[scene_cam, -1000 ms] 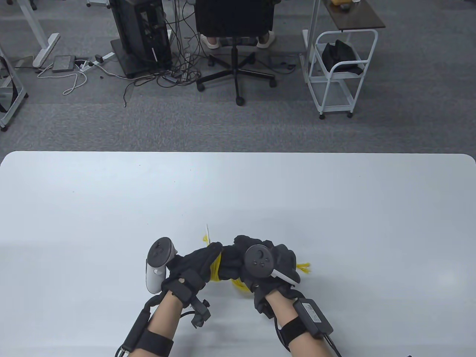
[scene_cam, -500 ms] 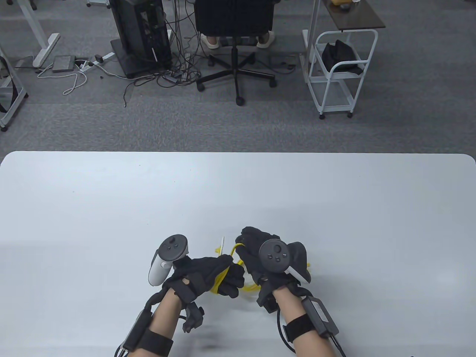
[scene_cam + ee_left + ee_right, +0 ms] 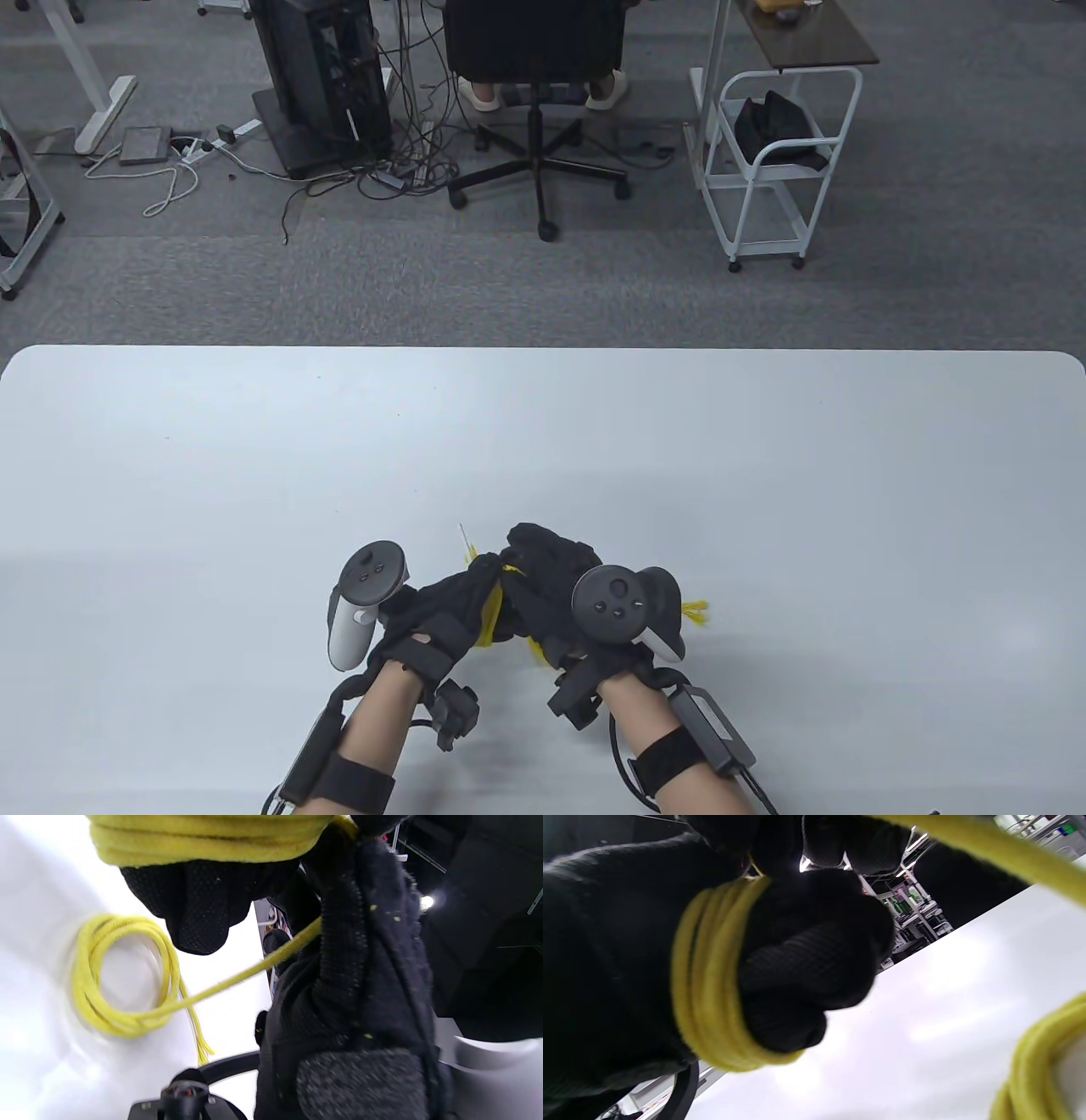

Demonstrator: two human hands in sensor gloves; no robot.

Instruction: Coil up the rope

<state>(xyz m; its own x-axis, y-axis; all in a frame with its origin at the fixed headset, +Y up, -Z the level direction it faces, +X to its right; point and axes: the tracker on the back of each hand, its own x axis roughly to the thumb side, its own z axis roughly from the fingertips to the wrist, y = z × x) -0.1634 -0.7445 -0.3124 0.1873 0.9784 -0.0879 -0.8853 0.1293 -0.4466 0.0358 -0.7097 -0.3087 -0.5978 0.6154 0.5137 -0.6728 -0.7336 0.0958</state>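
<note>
A yellow rope (image 3: 490, 613) is wound in several turns around the fingers of my left hand (image 3: 462, 598). The right wrist view shows these turns (image 3: 708, 984) around the left glove (image 3: 814, 959). My right hand (image 3: 547, 577) sits against the left fingertips and grips the running strand (image 3: 254, 969). Loose loops of the rope (image 3: 123, 984) lie on the white table (image 3: 254, 475) under the hands. A frayed end (image 3: 694, 609) sticks out to the right of my right hand. A thin white tip (image 3: 464, 536) points up behind the left hand.
The hands work near the table's front edge, slightly left of centre. Beyond the far edge are carpet, an office chair (image 3: 536, 51), a white cart (image 3: 768, 170) and a computer tower (image 3: 327, 76).
Half a second ago my right hand was lifted up and right with a loop of rope. It has swung back left over the left fingertips, carrying the strand. The left hand shifted slightly left.
</note>
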